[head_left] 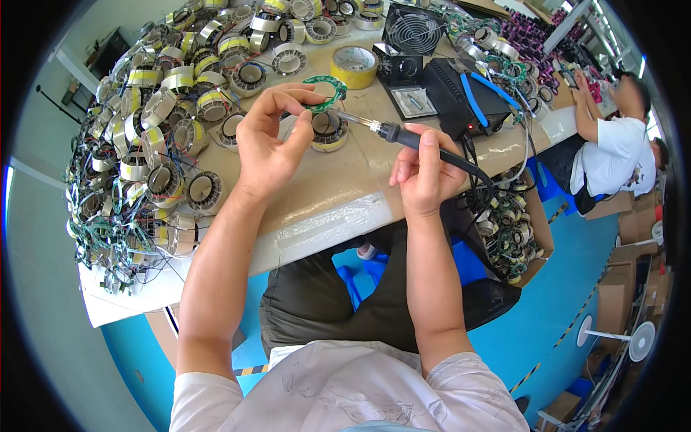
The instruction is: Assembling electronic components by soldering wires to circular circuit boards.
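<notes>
My left hand pinches a green ring-shaped circuit board between thumb and fingers, above the table. A soldering iron is in my right hand, its metal tip pointing left, close to the board's lower edge; I cannot tell if they touch. Below the board stands a motor stator, a ring with copper-coloured windings inside and a pale band around it. A black soldering station box sits right of my hands, with blue-handled pliers lying on top.
Piled stators with wires cover the table's left and back. A yellow tape roll, a black fan and a small tray stand behind my hands. A box of stators is below right. Another person sits far right.
</notes>
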The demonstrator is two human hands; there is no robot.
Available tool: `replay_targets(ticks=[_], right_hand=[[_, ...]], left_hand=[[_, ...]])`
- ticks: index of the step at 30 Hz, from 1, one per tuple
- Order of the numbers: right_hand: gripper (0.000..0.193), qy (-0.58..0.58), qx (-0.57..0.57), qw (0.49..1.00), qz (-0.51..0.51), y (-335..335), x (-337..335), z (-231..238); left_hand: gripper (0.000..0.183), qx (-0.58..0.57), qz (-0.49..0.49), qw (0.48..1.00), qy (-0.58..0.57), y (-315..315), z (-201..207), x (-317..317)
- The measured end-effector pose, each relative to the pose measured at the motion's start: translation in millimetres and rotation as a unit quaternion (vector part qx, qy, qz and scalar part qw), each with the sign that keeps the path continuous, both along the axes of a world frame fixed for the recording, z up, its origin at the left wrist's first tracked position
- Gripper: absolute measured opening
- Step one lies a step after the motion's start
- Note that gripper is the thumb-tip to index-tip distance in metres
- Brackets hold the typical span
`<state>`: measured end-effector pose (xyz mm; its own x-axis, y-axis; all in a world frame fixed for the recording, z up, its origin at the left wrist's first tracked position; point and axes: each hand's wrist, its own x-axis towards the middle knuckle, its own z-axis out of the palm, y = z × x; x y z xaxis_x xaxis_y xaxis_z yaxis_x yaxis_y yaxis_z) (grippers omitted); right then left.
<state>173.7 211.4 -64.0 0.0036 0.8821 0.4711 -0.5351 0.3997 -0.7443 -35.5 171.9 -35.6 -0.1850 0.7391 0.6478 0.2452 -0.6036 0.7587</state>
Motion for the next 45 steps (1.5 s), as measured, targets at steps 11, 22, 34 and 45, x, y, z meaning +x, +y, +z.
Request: replay_targets(ticks=[11,22,34,45], right_hand=[[0.025,0.015,-0.047,0.999,0.009,5,-1,2],[0.026,-0.427,0.234,0.858,-0.166,67,-19,18],[0.028,-0.275,0.409,0.864,-0.104,7,-51,62],[0.029,-0.318,0.420,0.843,-0.110,10,-48,59]], left_hand=[[0.010,0.009,0.009,1.000,0.000,-4,-2,-1],[0.010,0.008,0.003,1.000,-0.011,-3,1,0],[0.008,0.011,0.003,1.000,0.000,-1,-12,-11],[0.006,-0.025,0.000,1.000,-0.017,-5,-9,-7]])
